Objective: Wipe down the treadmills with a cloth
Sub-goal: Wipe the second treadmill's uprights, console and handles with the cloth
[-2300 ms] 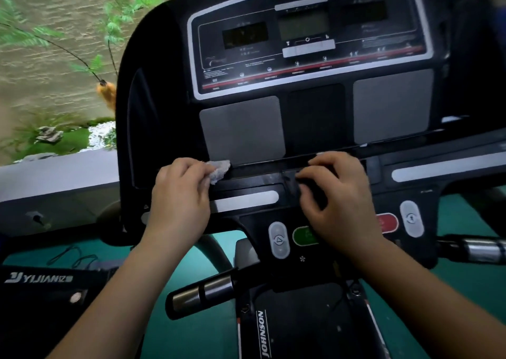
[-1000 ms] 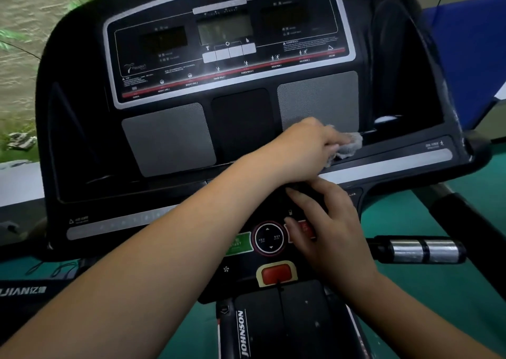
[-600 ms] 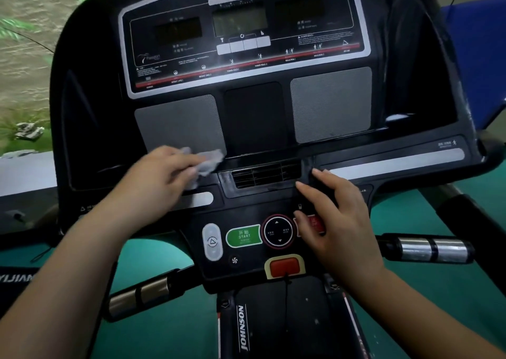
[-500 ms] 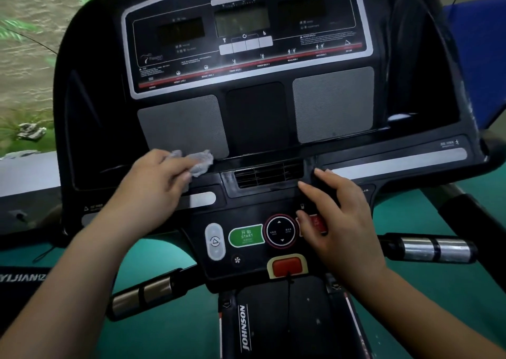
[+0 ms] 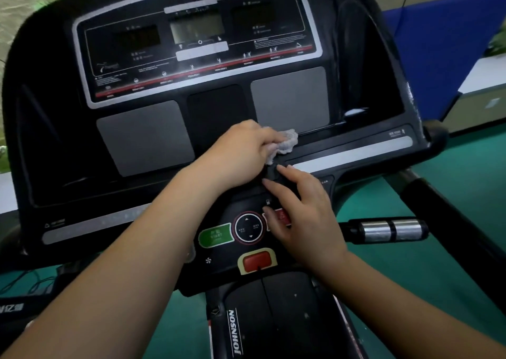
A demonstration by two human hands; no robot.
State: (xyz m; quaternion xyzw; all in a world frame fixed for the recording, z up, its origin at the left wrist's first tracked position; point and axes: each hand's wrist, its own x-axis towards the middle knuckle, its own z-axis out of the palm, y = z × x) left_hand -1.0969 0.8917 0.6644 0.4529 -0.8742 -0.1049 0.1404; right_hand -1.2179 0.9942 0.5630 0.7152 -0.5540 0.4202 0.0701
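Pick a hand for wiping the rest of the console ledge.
Left. The left hand grips the cloth, which lies on the ledge; the right hand holds nothing and rests on the button panel.

One treadmill console (image 5: 54, 139) with three display windows (image 5: 197, 27), two grey panels (image 5: 145, 136), one green start button (image 5: 216, 235), one round dial (image 5: 248, 227) and, it seems, two red buttons (image 5: 257, 261), one half hidden. Two silver grip sensors (image 5: 391, 230), one cloth (image 5: 284, 145), two hands — left hand (image 5: 241, 153), right hand (image 5: 304, 216)

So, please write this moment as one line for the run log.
step: wipe treadmill | left hand: holds cloth on ledge under grey panels | right hand: rests flat on button panel
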